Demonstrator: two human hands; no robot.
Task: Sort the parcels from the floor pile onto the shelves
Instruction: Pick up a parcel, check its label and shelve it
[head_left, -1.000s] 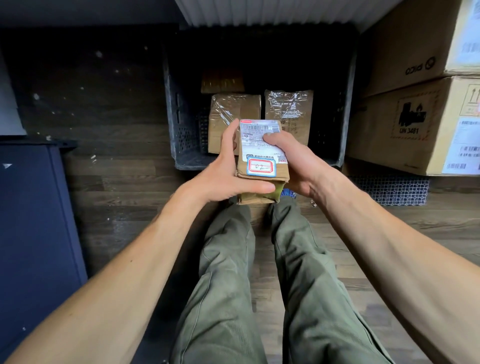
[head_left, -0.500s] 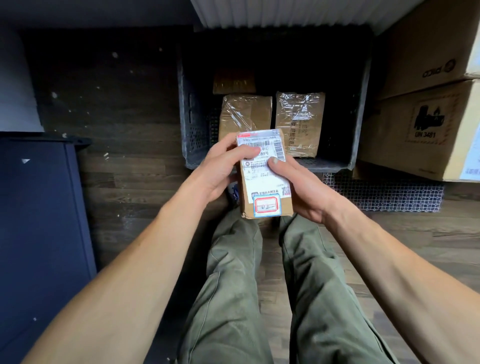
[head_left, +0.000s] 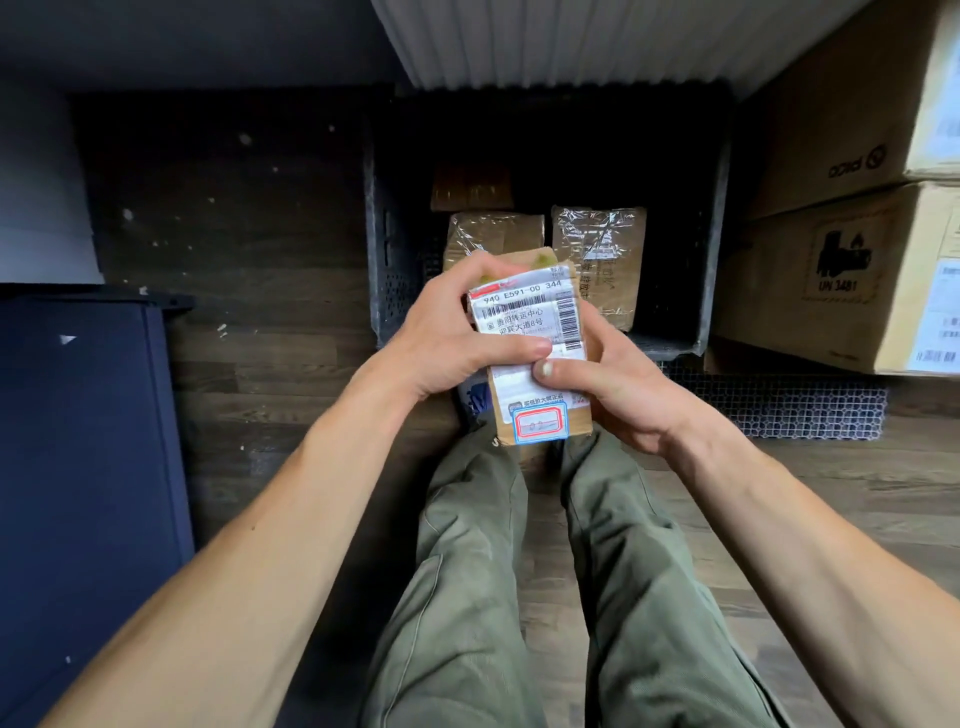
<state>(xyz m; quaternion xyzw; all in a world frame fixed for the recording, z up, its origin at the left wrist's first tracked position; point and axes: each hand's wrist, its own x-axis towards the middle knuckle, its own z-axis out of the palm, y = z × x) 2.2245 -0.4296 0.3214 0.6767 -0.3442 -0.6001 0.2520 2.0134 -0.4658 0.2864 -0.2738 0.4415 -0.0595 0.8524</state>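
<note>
Parcel, one, is gripped by left hand and right hand; three other parcels are seen in one crate.

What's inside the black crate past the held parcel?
In the crate: left wrapped parcel, right wrapped parcel, back parcel. The held parcel and left hand hide the left one's lower part.

Small brown parcel, white label up, clasped between left grip and right grip; two tape-wrapped parcels sit just beyond them.
</note>
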